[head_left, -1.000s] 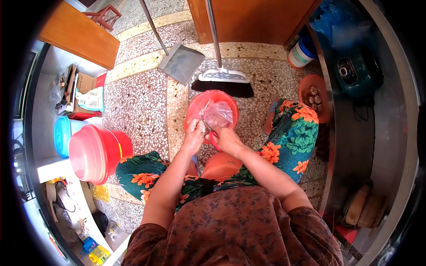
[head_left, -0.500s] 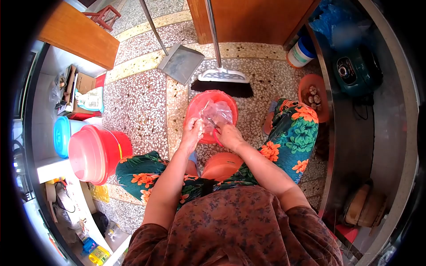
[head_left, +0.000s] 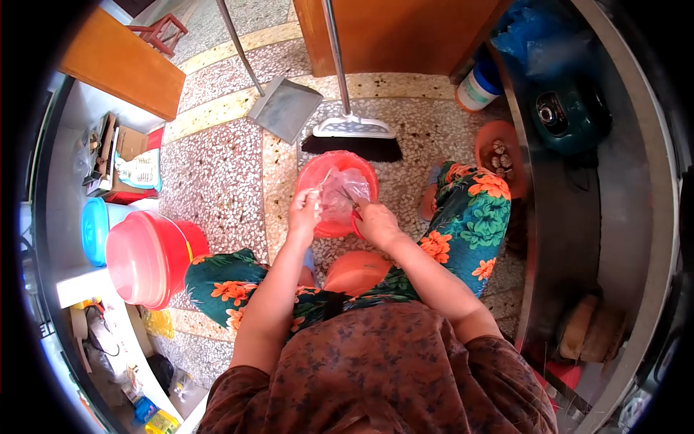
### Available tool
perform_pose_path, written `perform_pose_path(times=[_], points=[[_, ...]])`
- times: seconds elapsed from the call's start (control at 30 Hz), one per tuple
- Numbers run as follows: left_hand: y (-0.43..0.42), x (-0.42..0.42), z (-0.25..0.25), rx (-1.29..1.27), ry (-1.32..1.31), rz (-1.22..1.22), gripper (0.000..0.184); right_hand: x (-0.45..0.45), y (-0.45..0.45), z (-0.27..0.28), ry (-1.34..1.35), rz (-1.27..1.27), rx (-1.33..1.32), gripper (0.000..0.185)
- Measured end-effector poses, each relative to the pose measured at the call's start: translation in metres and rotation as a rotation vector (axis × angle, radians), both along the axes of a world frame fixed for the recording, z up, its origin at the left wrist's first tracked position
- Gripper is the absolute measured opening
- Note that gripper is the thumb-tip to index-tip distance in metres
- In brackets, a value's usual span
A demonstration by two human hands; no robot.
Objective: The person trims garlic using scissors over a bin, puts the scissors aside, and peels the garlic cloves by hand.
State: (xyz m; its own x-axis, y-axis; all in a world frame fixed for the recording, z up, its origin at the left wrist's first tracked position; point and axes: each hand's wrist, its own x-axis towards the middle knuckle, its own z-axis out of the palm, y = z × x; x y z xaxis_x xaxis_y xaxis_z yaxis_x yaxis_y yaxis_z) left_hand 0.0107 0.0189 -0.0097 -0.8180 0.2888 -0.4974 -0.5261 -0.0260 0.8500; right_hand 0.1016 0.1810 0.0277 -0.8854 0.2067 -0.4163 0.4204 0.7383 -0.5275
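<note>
Between my knees stands a red plastic basin (head_left: 302,189) with a clear plastic bag (head_left: 352,184) in it. My left hand (head_left: 305,215) is closed over the basin's left side, pinching a thin pale piece (head_left: 324,178) whose kind I cannot make out. Over the right side, my right hand (head_left: 379,224) grips red-handled scissors (head_left: 356,215). Their dark blades point up and left over the bag, apart from my left hand.
A broom (head_left: 354,127) and a grey dustpan (head_left: 287,108) stand beyond the basin. Left is a lidded red bucket (head_left: 155,253); right, an orange bowl (head_left: 486,145) holds garlic bulbs (head_left: 500,155). An orange tub (head_left: 354,273) sits close before me.
My hands have moved slightly apart, and the scissor blades now show more clearly, away from my left hand. The whole view has shifted a little.
</note>
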Motion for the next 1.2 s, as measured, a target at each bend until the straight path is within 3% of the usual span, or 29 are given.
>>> perform_pose_path(times=[0.17,0.3,0.37,0.47,0.53,0.6,0.73,0.8,0.9,0.93,1.0,1.07,1.2], points=[[-0.005,-0.007,-0.001,0.206,-0.157,0.089,0.011,0.01,0.014,0.022,0.299,-0.057,-0.335,0.042],[0.006,0.0,0.017,0.273,-0.177,0.031,0.013,0.009,0.014,0.005,0.279,-0.09,-0.223,0.041],[0.008,0.002,0.018,0.274,-0.184,0.021,0.013,0.011,0.016,-0.008,0.205,0.069,0.001,0.039],[0.002,0.004,0.017,0.139,-0.084,-0.087,0.011,0.01,0.006,-0.027,0.092,0.266,0.103,0.033],[0.003,0.006,0.012,0.063,-0.114,0.02,0.012,0.008,0.003,0.0,0.106,0.162,0.019,0.024],[-0.013,0.0,-0.005,0.246,-0.122,0.014,0.013,0.01,0.011,0.019,0.133,0.156,0.066,0.024],[-0.013,-0.008,0.001,0.151,-0.156,0.11,0.011,0.024,0.046,0.115,0.726,0.009,-0.097,0.033],[-0.011,-0.001,0.0,0.13,-0.194,0.14,0.01,0.044,0.075,0.157,0.879,-0.03,0.072,0.035],[-0.007,-0.003,-0.002,0.155,-0.223,0.142,0.01,0.079,0.126,0.2,0.833,-0.218,0.18,0.04],[-0.006,-0.004,-0.004,0.163,-0.224,0.136,0.01,0.092,0.148,0.202,0.797,-0.254,0.275,0.041],[-0.004,-0.005,-0.002,0.172,-0.223,0.132,0.01,0.121,0.19,0.188,0.673,-0.421,0.154,0.041],[-0.001,-0.002,0.006,0.189,-0.241,0.115,0.01,0.151,0.234,0.163,0.561,-0.338,0.518,0.039],[0.004,-0.001,0.013,0.248,-0.259,0.098,0.01,0.209,0.306,0.091,0.398,-0.325,0.612,0.034]])
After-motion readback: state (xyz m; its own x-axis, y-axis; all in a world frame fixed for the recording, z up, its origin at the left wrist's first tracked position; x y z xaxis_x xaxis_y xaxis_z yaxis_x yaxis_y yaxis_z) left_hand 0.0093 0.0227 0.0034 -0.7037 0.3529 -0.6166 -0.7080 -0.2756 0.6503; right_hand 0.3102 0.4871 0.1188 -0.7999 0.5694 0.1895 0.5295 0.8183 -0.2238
